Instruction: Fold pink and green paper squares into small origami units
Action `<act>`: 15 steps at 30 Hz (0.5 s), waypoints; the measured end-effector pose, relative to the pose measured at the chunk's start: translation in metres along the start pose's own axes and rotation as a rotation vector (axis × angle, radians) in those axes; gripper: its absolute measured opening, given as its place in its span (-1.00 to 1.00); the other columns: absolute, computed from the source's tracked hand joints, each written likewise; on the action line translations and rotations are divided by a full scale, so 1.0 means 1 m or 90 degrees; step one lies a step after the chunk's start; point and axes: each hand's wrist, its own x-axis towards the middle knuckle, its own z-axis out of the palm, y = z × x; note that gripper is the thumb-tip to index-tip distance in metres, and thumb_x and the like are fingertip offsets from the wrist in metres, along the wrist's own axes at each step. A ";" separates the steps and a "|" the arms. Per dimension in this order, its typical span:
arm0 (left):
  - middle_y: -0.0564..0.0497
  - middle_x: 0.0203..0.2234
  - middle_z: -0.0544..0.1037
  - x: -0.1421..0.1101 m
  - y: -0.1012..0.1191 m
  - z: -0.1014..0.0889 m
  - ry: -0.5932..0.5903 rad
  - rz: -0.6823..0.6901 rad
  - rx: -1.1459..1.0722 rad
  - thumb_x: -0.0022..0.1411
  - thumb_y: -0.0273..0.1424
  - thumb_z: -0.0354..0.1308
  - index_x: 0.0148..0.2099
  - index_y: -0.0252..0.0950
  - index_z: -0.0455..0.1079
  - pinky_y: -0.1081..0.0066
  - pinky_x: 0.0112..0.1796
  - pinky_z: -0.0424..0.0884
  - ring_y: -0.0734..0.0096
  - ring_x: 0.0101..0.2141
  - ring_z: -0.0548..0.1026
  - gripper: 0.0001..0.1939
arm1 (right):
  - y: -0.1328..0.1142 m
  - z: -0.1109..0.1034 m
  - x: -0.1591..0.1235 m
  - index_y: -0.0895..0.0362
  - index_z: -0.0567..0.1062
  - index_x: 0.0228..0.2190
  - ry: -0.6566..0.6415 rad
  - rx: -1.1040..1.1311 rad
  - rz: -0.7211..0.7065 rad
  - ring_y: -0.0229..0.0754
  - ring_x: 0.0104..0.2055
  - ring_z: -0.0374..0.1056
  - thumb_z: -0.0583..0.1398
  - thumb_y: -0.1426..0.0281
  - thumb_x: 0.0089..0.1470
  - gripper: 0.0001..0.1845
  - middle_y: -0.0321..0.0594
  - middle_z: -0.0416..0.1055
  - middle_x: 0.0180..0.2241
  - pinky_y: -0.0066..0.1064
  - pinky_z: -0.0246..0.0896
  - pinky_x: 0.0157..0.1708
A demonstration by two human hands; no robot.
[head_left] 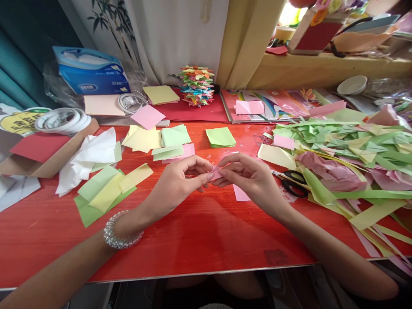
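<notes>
A small folded piece of pink paper [216, 172] is pinched between my two hands above the middle of the red table. My left hand [178, 182], with a clear bead bracelet at the wrist, grips its left side between thumb and fingers. From the other side my right hand [249, 176] pinches it too; the fingers hide much of its shape. Flat on the table below my right hand lies a pink paper sheet [240, 193], partly covered. Just beyond my hands sits a stack of green paper squares [220, 137].
Black-handled scissors [294, 183] lie right of my right hand, beside a heap of paper strips and folded green pieces [347, 141]. Loose paper sheets [109, 189] spread at left. Behind stand a multicoloured folded-paper tower [197, 86] and a blue tissue pack [93, 73].
</notes>
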 end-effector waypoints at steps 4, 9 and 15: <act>0.01 -0.40 0.52 -0.001 -0.001 0.000 0.012 0.008 -0.003 0.15 -0.32 0.16 -0.25 -0.29 0.40 0.44 -0.37 0.47 0.44 -0.42 0.47 -0.84 | 0.001 -0.002 0.001 0.12 0.39 -0.32 -0.019 -0.015 0.009 -0.22 -0.37 0.48 0.17 0.36 0.07 -0.89 -0.28 0.47 -0.44 -0.30 0.43 -0.26; 0.03 -0.42 0.53 0.001 -0.005 0.000 0.030 0.003 -0.069 0.13 -0.36 0.18 -0.27 -0.27 0.43 0.43 -0.38 0.49 0.45 -0.45 0.49 -0.89 | 0.001 -0.004 0.001 0.12 0.42 -0.35 -0.016 -0.013 0.003 -0.22 -0.42 0.48 0.16 0.37 0.07 -0.92 -0.29 0.48 -0.47 -0.35 0.45 -0.34; 0.03 -0.35 0.52 0.002 -0.003 0.000 0.020 0.008 -0.081 0.14 -0.43 0.16 -0.27 -0.29 0.45 0.49 -0.33 0.48 0.47 -0.36 0.49 -0.91 | 0.002 -0.004 0.003 0.12 0.46 -0.37 -0.020 0.040 0.034 -0.24 -0.39 0.48 0.17 0.40 0.07 -0.92 -0.30 0.49 -0.45 -0.39 0.44 -0.31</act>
